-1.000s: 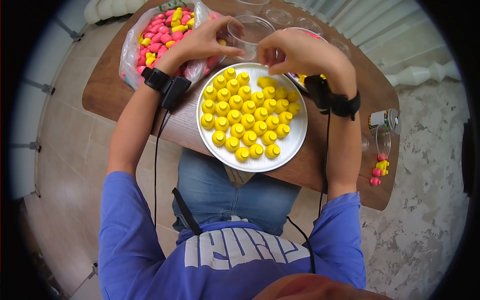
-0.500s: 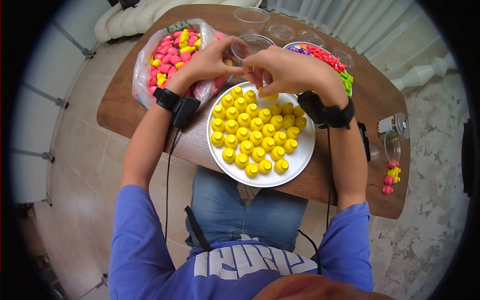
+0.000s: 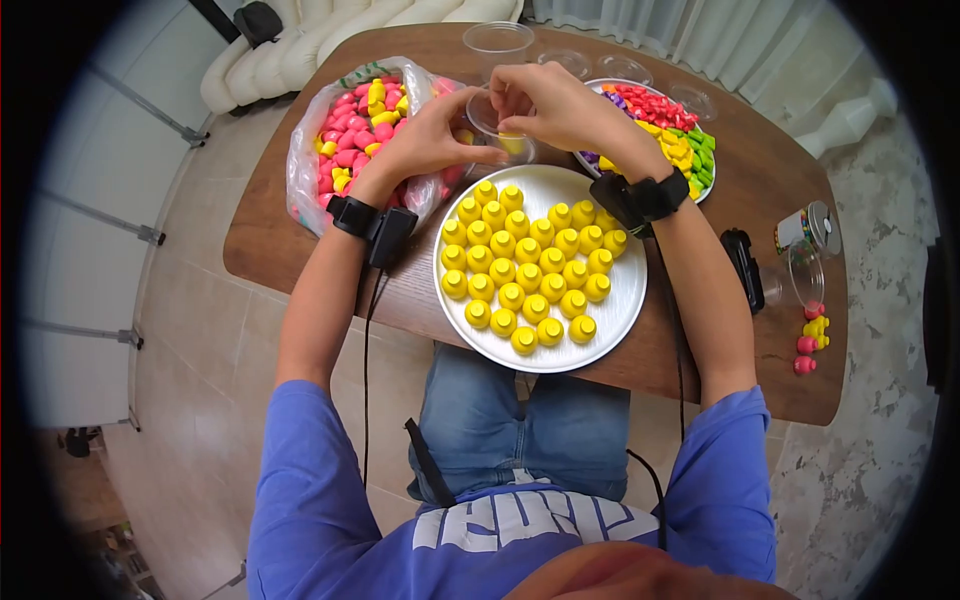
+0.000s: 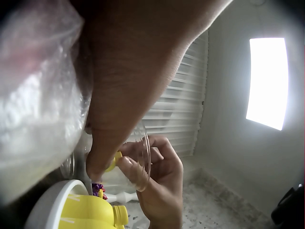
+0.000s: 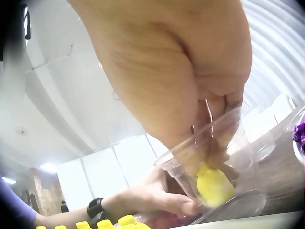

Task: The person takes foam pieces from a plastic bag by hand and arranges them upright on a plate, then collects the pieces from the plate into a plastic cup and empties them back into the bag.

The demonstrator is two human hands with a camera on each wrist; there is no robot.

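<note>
In the head view the left hand (image 3: 430, 143) curls its fingers and thumb round a clear plastic cup (image 3: 484, 112) behind the white plate. The right hand (image 3: 560, 108) reaches over the cup's rim. Its fingertips pinch a small yellow bottle-shaped piece (image 5: 214, 187) inside the cup, as the right wrist view shows. Many similar yellow pieces (image 3: 527, 250) stand upright on the round white plate (image 3: 625, 325). The left wrist view shows the right hand (image 4: 164, 179) through the cup's clear wall.
A plastic bag (image 3: 305, 150) of pink and yellow pieces lies left. Behind the right forearm is a plate with colourful pieces (image 3: 650, 105). Another clear cup (image 3: 498, 40) stands at the back. A jar (image 3: 808, 228), a tipped cup (image 3: 805, 275) and several small pieces (image 3: 806, 344) are at right.
The right hand has moved from over the plate to the cup with a yellow piece in its fingertips. The left hand has stayed at the cup. The head view has shifted.
</note>
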